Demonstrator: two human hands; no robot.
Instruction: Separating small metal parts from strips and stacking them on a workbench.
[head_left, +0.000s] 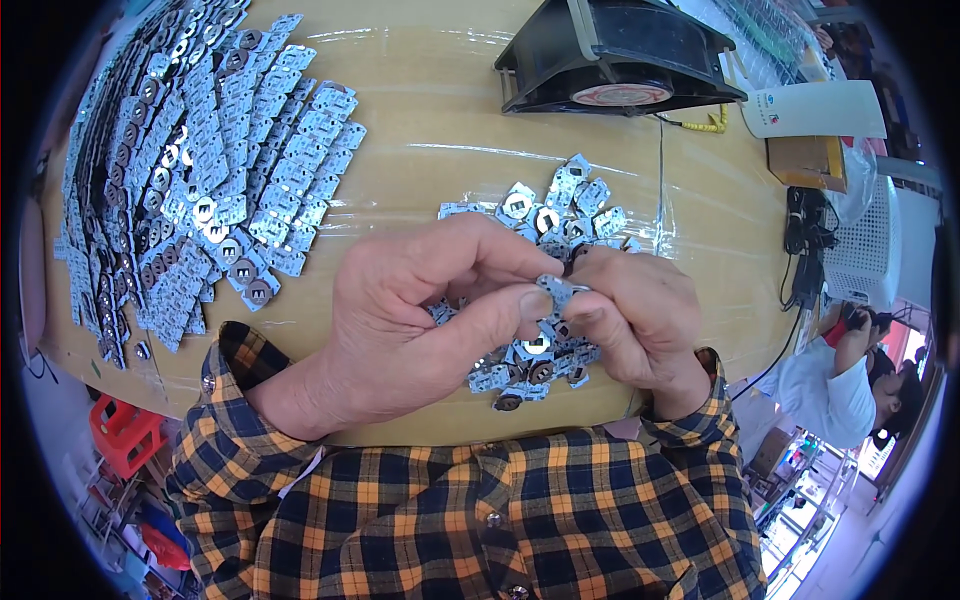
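Between the fingertips of both hands is a small light-blue circuit board point(556, 292). My left hand point(410, 310) pinches its left end between thumb and forefinger, the fingers curled. On the other side, my right hand point(640, 310) is closed on the board's right end, thumb to the front; its remaining fingers are folded in. Beneath and around both hands lies a loose pile of similar small boards point(572, 188), many with round coin-cell holders. The hands cover the pile's middle. Past my left hand, long strips of joined boards point(300, 175) are stacked in overlapping rows.
A black fan point(620, 65) stands at the far side of the tan table point(430, 110). Toward the right edge are a white container point(815, 108), a cardboard box point(805, 160), black cables point(808, 235) and a white perforated basket point(862, 245). Another person point(830, 390) sits beyond the right edge. A red stool point(125, 435) is at lower left.
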